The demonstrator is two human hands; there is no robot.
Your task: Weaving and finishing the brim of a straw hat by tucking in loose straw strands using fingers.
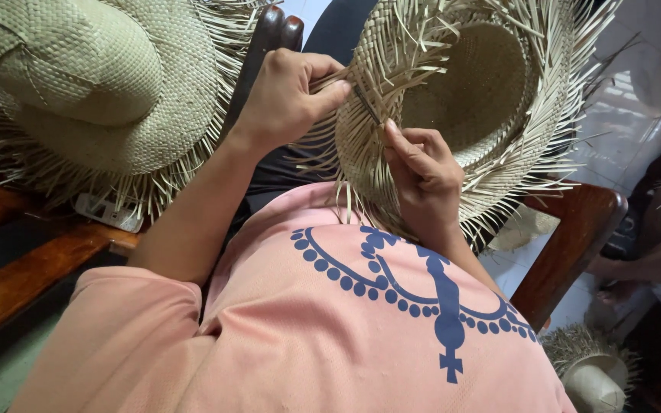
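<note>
The hat (491, 99) in work fills the far right, brim up, crown hollow toward the camera, loose straw ends all round. A second hat (93, 84) sits far left on a wooden bench (17, 283); a third (590, 367) lies near right. The step looks like weaving the brim edge. The left hand (284, 99) has its grip pinched on the brim; the right hand (422, 172) nips one strand (366, 105). Next likely calls for tucking that strand under its neighbours.

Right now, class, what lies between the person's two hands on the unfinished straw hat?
In the head view, a strip of the hat's woven brim with loose straw ends lies between the left hand and the right hand; both grip it.
</note>
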